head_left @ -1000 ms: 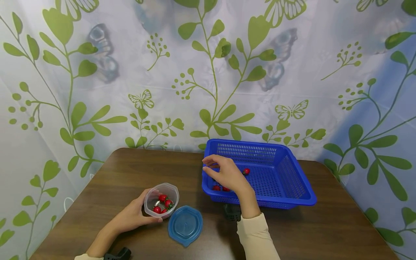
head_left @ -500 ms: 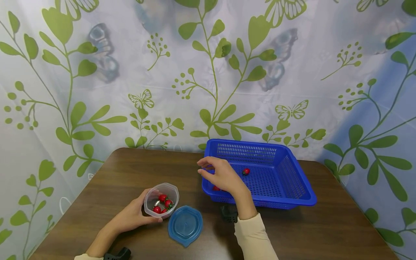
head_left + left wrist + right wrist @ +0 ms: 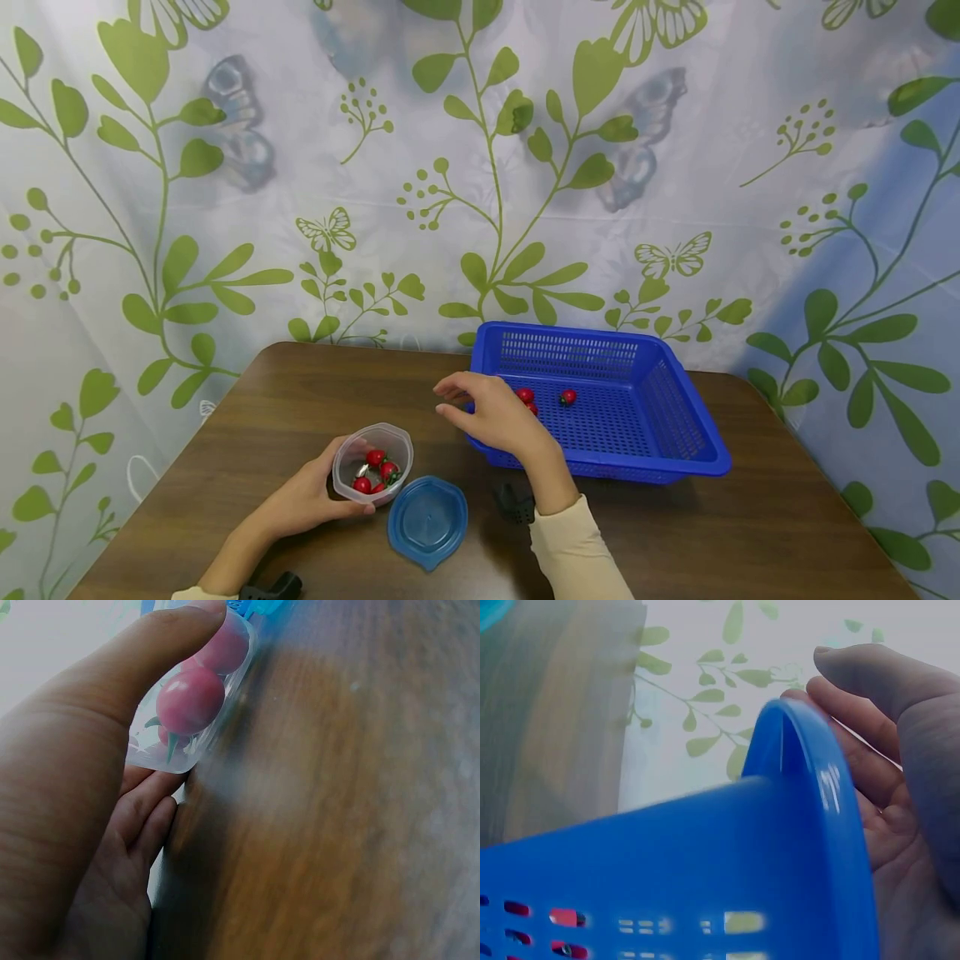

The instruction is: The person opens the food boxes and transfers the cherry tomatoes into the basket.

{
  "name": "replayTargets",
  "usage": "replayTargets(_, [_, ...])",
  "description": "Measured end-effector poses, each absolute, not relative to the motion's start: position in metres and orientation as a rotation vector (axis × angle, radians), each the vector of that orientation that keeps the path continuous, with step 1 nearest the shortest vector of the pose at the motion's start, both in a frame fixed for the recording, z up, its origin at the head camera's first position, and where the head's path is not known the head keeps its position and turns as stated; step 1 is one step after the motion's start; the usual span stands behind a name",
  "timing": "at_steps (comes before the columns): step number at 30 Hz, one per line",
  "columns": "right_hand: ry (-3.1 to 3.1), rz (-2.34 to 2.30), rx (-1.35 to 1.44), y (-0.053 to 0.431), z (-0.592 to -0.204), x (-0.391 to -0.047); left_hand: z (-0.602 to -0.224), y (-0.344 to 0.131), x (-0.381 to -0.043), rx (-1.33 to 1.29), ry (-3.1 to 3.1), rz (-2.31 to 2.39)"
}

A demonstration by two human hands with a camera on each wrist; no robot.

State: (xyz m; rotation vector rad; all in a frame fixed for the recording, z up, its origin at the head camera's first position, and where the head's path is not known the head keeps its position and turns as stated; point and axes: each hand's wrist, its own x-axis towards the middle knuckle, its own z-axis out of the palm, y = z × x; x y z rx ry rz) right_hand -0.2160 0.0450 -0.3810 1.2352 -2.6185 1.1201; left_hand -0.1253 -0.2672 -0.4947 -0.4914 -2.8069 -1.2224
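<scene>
My left hand [image 3: 303, 500] grips a clear plastic container [image 3: 402, 444], thumb at the near side and fingers behind it. Several red cherry tomatoes [image 3: 376, 457] with green stems lie inside; in the left wrist view one tomato [image 3: 191, 701] shows through the wall below the thumb. Over the left rim of a blue perforated basket [image 3: 678, 463] hovers my right hand [image 3: 491, 410], its fingers loosely bent and nothing visible between them. The right wrist view shows the basket's rim [image 3: 832, 802] beside the palm. A few cherry tomatoes [image 3: 567, 397] lie in the basket, partly behind that hand.
A blue lid [image 3: 428, 521] lies flat on the brown wooden table [image 3: 315, 383], right beside the container. Behind the table hangs a pale curtain [image 3: 375, 183] printed with green leaves and butterflies. Dark wrist devices [image 3: 273, 586] sit on both arms.
My right hand has moved left and slightly toward me, from over the basket to its left rim, uncovering tomatoes in the basket. The left hand and the container have stayed in place.
</scene>
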Motion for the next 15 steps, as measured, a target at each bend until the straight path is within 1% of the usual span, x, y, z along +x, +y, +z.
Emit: replayTargets(15, [-2.656,1.019,1.359,0.021,-0.390,-0.209,-0.495,-0.268,-0.126,-0.510,-2.780,-1.233])
